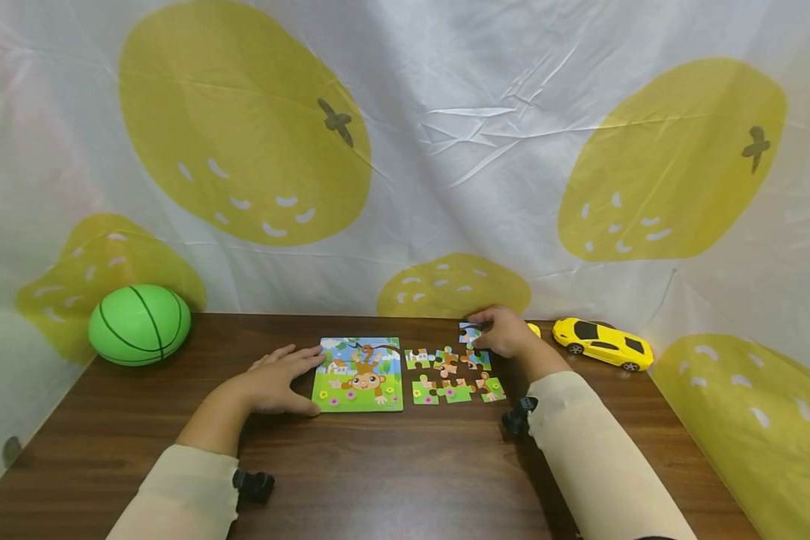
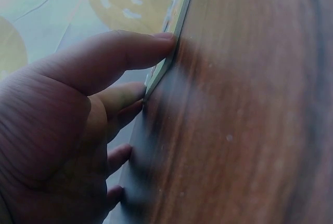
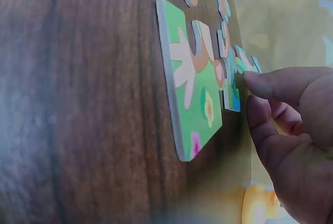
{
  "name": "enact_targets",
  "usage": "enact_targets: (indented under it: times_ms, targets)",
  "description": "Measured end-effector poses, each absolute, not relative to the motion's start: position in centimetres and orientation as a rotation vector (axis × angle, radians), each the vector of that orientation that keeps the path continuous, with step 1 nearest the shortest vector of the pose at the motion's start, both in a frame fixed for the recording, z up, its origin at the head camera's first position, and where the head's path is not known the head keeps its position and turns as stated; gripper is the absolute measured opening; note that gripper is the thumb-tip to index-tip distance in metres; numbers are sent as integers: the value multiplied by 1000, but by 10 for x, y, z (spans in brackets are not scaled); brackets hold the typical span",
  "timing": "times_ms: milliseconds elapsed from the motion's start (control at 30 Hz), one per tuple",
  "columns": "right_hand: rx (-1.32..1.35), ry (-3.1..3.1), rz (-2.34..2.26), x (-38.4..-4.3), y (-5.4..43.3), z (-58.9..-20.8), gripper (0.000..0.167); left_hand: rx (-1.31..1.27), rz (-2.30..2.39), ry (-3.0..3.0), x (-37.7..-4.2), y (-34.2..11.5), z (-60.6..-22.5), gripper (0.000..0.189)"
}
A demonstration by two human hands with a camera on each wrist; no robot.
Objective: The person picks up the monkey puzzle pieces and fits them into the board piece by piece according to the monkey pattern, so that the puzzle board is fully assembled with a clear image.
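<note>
In the head view, my left hand [image 1: 280,381] rests against the left side of a square monkey picture puzzle [image 1: 358,379], thumb and fingers spread. The left wrist view has the thumb [image 2: 151,47] touching the edge of the puzzle board [image 2: 174,42]. At the back right my right hand [image 1: 508,334] pinches the right edge of a blue-sky puzzle piece [image 1: 469,332], thumb and fingertips curled in at it. Several loose jigsaw pieces [image 1: 437,390] with monkey parts and flowers lie between both hands. A green corner piece [image 3: 200,94] is nearest in the right wrist view.
A green ball [image 1: 140,325] with black lines sits at the back left of the brown wooden table [image 1: 405,480]. A yellow toy car [image 1: 602,343] stands at the back right, with another yellow thing [image 1: 534,329] partly hidden behind my right hand. A lemon-printed cloth [image 1: 445,187] hangs behind.
</note>
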State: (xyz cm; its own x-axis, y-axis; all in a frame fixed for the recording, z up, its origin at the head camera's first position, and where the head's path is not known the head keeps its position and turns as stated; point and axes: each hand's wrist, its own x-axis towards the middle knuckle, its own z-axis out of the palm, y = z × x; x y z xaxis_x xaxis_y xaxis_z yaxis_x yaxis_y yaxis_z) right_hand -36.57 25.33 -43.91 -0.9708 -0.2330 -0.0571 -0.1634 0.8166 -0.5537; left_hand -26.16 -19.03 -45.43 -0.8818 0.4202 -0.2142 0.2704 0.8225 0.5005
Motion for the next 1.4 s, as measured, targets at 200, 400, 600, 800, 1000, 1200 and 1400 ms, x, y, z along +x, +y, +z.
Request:
enact_targets:
  times_ms: [200,400,600,800,1000,1200,1400]
  targets:
    - [-314,2863,-849,-366,256,-440,47,523,663,2689,-262,-190,-455,103]
    - [-263,2888,-794,-367,256,-440,46,526,661,2691,-262,-191,-454,103]
    - [-249,2883,-812,-367,255,-440,45,527,667,2687,-262,-191,-453,102]
    - [-237,2880,-840,-367,253,-442,45,526,666,2688,-262,-191,-453,102]
    - [-286,2881,-912,-367,251,-444,44,526,669,2687,-262,-191,-454,102]
    - [-296,2885,-974,-363,246,-440,39,524,666,2686,-261,-190,-453,102]
    - [-318,2815,-1126,-361,231,-434,39,517,665,2685,-260,-189,-451,102]
